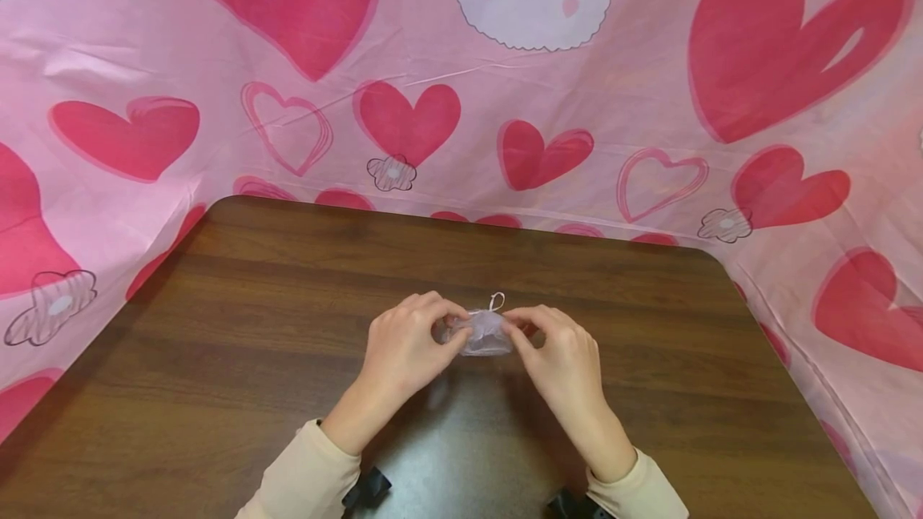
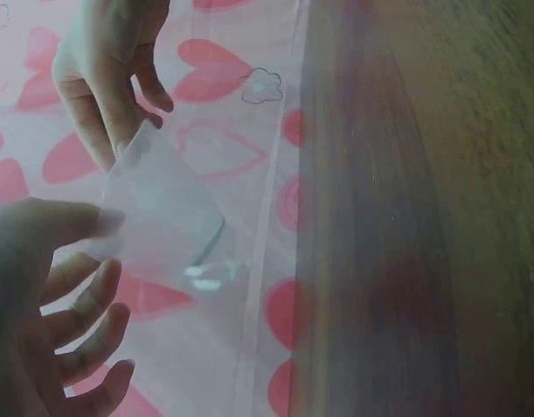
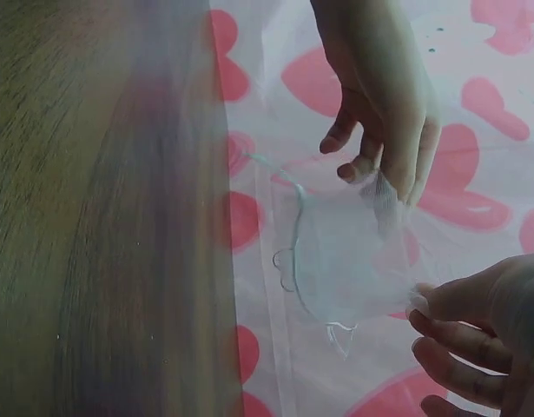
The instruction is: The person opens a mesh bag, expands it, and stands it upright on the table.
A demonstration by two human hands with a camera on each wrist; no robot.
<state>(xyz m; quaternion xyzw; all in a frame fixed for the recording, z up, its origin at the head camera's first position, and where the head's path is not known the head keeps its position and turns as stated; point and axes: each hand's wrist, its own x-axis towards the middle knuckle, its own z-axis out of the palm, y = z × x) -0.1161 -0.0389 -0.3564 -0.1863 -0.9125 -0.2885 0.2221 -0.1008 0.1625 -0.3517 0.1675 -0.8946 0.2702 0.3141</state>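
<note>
A small sheer white drawstring pouch (image 1: 486,336) is stretched between both hands above the table. At one side my left hand (image 1: 407,343) pinches its edge between thumb and finger. On the opposite side my right hand (image 1: 566,355) does the same. A thin cord loop (image 1: 497,300) stands up from the pouch's far edge. In the left wrist view the translucent pouch (image 2: 167,204) looks flat, with the patterned cloth showing faintly through. From the right wrist, cord runs along one edge of the pouch (image 3: 345,252), with small loops sticking out. No contents can be made out.
A dark brown wooden table (image 1: 252,327) lies beneath the hands. Pink cloth (image 1: 425,38) printed with hearts hangs behind it and along both sides. Black wrist mounts (image 1: 368,489) show below the beige sleeves (image 1: 306,475).
</note>
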